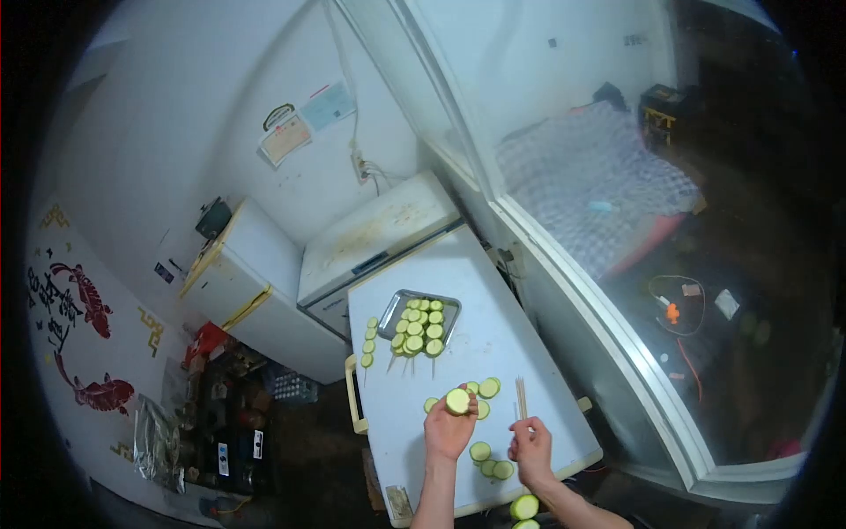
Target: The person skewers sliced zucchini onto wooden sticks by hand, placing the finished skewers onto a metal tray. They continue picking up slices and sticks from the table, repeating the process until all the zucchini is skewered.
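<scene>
A round green-rimmed vegetable slice (457, 401) is held in my left hand (450, 429) above the white table (410, 452). To its right, my right hand (531, 443) is closed in a pinch just below a bundle of thin wooden sticks (521, 398); what its fingers hold is too small to make out. Loose slices (489, 387) lie around my left hand, with more slices (502, 470) between my forearms. Farther back, skewered slices (414, 328) rest in and over the front edge of a metal tray (451, 309). One separate skewer of slices (368, 342) lies left of the tray.
Behind the table stand a white chest freezer (379, 234) and a white refrigerator (251, 264). A framed glass partition (564, 264) runs along the right, with a checkered cloth (599, 176) beyond it. More slices (524, 507) show at the near edge. Dark shelving (229, 423) is at left.
</scene>
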Available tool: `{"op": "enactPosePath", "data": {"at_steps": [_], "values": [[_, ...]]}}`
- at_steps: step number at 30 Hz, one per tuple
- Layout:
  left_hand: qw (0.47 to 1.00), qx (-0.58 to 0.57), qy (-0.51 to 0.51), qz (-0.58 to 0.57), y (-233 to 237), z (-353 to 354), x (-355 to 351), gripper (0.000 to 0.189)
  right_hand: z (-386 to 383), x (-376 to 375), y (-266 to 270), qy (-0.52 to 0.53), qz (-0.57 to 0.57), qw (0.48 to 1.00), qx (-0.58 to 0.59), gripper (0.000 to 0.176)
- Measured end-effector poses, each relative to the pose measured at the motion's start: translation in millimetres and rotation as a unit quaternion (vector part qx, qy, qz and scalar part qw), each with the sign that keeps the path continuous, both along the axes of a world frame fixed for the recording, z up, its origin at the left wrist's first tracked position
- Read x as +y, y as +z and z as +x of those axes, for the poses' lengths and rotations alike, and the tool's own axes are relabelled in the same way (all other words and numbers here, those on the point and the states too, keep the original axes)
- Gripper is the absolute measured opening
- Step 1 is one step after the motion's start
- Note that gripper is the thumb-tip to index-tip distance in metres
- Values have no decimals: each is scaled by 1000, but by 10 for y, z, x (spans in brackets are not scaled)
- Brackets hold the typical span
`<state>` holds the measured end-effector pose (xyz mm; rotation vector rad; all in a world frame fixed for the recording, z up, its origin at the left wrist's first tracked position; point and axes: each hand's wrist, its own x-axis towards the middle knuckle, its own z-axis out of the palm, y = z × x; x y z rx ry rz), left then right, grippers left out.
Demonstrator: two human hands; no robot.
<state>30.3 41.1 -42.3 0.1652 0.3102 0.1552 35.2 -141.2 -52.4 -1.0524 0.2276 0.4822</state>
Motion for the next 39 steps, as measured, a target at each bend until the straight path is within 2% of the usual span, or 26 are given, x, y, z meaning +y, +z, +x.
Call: {"op": "enactPosePath", "data": {"at_steps": [2,4,6,7,9,13,14,15,16,18,20,26,29,31,35,39], "values": [[999,-28,-24,-22,-330,-12,23,33,-34,12,187,-3,41,999,21,15],[997,-47,-51,-43,-400,27,-62,32,-68,-39,275,-5,61,998,14,16],[999,39,1,33,-472,61,-181,32,-54,-124,309,-25,54,998,27,16],[998,43,-10,36,-348,104,-296,32,-46,-170,293,-31,61,997,29,16],[960,93,-39,262,-131,197,-530,34,-27,-260,272,-51,70,996,34,16],[951,71,-78,291,-194,337,-570,34,-41,-377,200,-52,45,997,40,16],[984,20,-87,156,-157,385,-596,34,-41,-380,174,-43,42,997,38,15],[995,-30,-94,17,-91,413,-643,35,-52,-387,162,-50,46,997,39,15],[994,-30,-102,21,-36,432,-699,35,-59,-393,168,-38,38,998,32,15],[997,30,-28,-66,69,487,-780,40,-74,-374,194,-30,38,999,21,15],[997,30,-36,-66,62,503,-731,42,-72,-345,207,-9,-19,999,-25,16],[989,54,-68,-118,208,562,-743,44,-78,-216,275,7,-55,997,-61,18],[994,-18,-92,-60,129,543,-677,43,-81,-209,321,2,-60,995,-74,18],[998,10,-60,-33,177,522,-689,42,-81,-246,385,1,-60,995,-79,19],[995,49,-65,-50,269,475,-683,44,-98,-204,436,29,-57,994,-90,20],[993,93,-57,-53,124,479,-621,58,-104,-83,314,12,-86,989,-123,19]]}}
